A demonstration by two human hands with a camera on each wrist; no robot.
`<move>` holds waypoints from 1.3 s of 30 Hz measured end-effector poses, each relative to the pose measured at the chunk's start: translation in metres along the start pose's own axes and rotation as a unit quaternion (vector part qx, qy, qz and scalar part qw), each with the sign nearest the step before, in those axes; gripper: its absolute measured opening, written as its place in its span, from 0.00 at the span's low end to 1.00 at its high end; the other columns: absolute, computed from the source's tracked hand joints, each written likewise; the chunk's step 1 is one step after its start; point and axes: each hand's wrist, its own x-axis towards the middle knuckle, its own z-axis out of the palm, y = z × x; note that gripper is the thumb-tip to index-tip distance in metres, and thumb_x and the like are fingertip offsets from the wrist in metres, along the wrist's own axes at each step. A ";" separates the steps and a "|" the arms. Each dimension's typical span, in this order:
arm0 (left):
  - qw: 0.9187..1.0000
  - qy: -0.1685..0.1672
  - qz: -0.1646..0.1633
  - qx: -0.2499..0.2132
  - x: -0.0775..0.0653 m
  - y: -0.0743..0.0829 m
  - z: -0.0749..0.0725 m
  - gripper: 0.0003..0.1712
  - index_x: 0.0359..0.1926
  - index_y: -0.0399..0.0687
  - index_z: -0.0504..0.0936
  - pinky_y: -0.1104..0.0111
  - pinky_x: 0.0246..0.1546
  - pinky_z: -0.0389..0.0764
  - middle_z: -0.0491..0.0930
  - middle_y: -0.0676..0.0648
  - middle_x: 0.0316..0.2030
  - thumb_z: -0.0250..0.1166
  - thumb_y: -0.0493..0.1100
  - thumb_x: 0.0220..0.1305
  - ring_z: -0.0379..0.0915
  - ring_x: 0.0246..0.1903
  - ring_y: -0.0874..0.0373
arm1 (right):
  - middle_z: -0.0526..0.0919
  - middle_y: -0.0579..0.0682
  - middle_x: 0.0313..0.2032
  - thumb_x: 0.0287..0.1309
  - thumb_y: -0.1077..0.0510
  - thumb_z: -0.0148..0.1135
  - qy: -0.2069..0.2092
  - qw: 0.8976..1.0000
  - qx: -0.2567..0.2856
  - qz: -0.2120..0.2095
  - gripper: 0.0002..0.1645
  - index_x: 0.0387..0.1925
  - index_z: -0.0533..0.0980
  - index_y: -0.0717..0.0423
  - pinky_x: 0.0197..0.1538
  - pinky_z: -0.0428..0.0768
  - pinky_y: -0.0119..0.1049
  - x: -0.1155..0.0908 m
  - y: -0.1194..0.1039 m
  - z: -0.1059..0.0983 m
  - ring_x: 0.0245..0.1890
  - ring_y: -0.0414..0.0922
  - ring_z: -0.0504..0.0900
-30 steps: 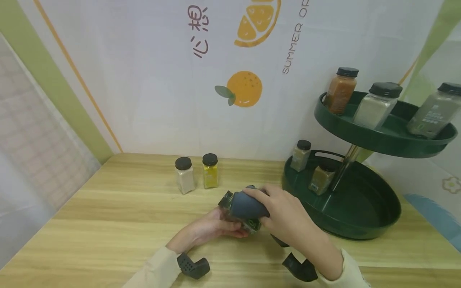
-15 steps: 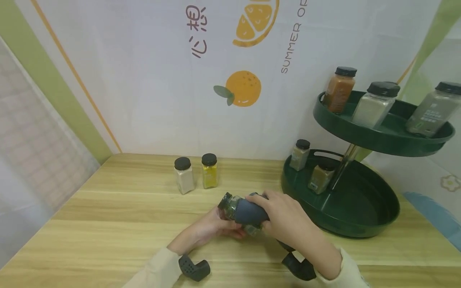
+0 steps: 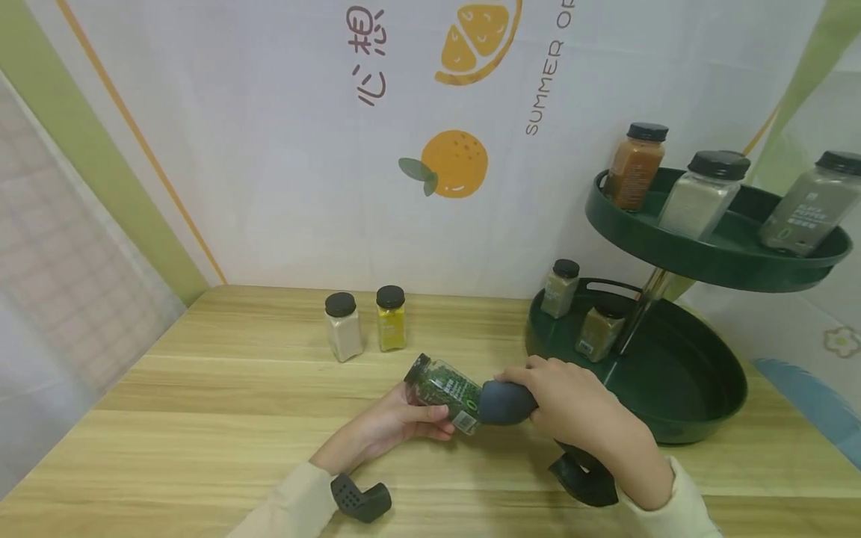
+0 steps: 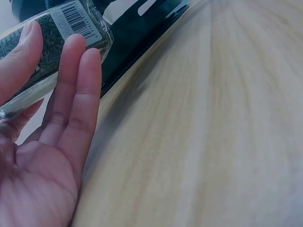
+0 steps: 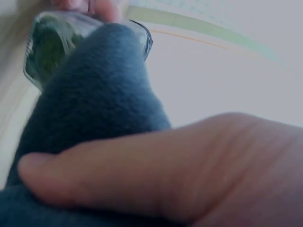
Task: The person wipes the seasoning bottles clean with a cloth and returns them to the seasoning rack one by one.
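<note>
In the head view my left hand (image 3: 397, 426) grips a spice jar (image 3: 447, 388) of green dried herbs, tilted on its side with its black lid to the upper left. The left wrist view shows the thumb on one face of the jar and two fingers near its barcode label (image 4: 75, 21). My right hand (image 3: 572, 400) holds a folded dark blue cloth (image 3: 507, 403), its end beside the base of the jar. Fuzzy cloth fills much of the right wrist view, with the thumb (image 5: 94, 175) pressed on it. Whether cloth and jar touch is hard to tell.
Behind the hands stand a jar of pale powder (image 3: 344, 332) and a yellow jar (image 3: 392, 321). At right, a green two-tier rack (image 3: 673, 418) carries several spice jars on its two trays. A printed white curtain (image 3: 303, 187) hangs behind the wooden table (image 3: 222, 388).
My right hand has moved to the right with the cloth, off the middle of the jar, so its label now shows. The left hand has stayed nearly in place.
</note>
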 end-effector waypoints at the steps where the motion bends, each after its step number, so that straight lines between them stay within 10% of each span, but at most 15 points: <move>1: 1.000 -0.003 0.000 0.002 0.000 0.000 0.000 0.30 0.61 0.44 0.59 0.60 0.47 0.79 0.78 0.48 0.42 0.62 0.35 0.60 0.80 0.35 0.58 | 0.80 0.49 0.40 0.39 0.67 0.69 -0.003 1.000 -0.004 0.000 0.32 0.49 0.78 0.41 0.35 0.79 0.46 0.000 0.002 -0.001 0.36 0.49 0.79; 19: 0.999 -0.044 0.005 0.020 -0.001 -0.001 0.001 0.37 0.66 0.43 0.59 0.58 0.53 0.76 0.75 0.47 0.51 0.65 0.34 0.57 0.78 0.45 0.56 | 0.78 0.45 0.51 0.43 0.59 0.71 0.105 0.990 0.089 -0.020 0.35 0.56 0.71 0.42 0.47 0.79 0.47 0.010 -0.019 0.017 0.49 0.46 0.79; 39: 1.000 -0.012 0.002 0.014 -0.002 0.002 0.002 0.32 0.61 0.45 0.64 0.61 0.52 0.76 0.76 0.51 0.47 0.66 0.40 0.57 0.79 0.38 0.60 | 0.79 0.45 0.44 0.42 0.61 0.71 0.044 0.995 0.094 -0.007 0.32 0.51 0.72 0.40 0.40 0.78 0.45 0.008 -0.017 0.014 0.39 0.44 0.79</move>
